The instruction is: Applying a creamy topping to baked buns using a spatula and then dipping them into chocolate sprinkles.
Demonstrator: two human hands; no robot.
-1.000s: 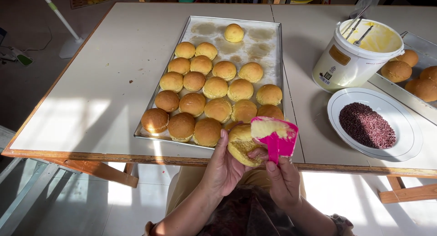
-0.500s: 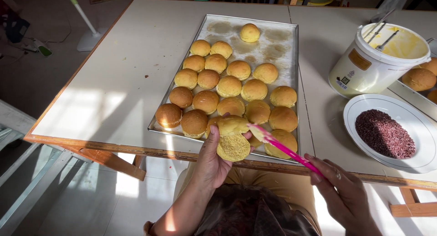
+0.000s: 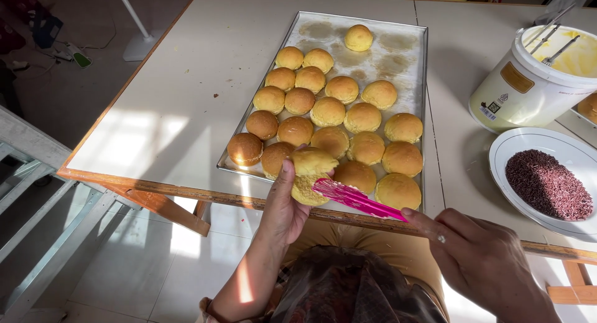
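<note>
My left hand (image 3: 283,208) holds a split golden bun (image 3: 310,173) just over the near edge of a metal baking tray (image 3: 415,61). The bun's top half is lifted and its cut face shows. My right hand (image 3: 479,261) grips a pink spatula (image 3: 354,198), whose blade tip lies against the open bun. Several whole round buns (image 3: 364,117) sit in rows on the tray, and one lone bun (image 3: 359,38) rests near its far end.
A white tub of yellow spread (image 3: 538,80) with utensils in it stands at the right. In front of it, a white plate (image 3: 516,155) holds dark chocolate sprinkles (image 3: 547,185). The white table's wooden front edge (image 3: 155,189) is just below the tray. A fan stand (image 3: 138,30) is on the floor at left.
The spatula has come down from upright over the bun to lying flat, its blade slid into the opened bun. My right hand moved right and lower. The view shifted slightly.
</note>
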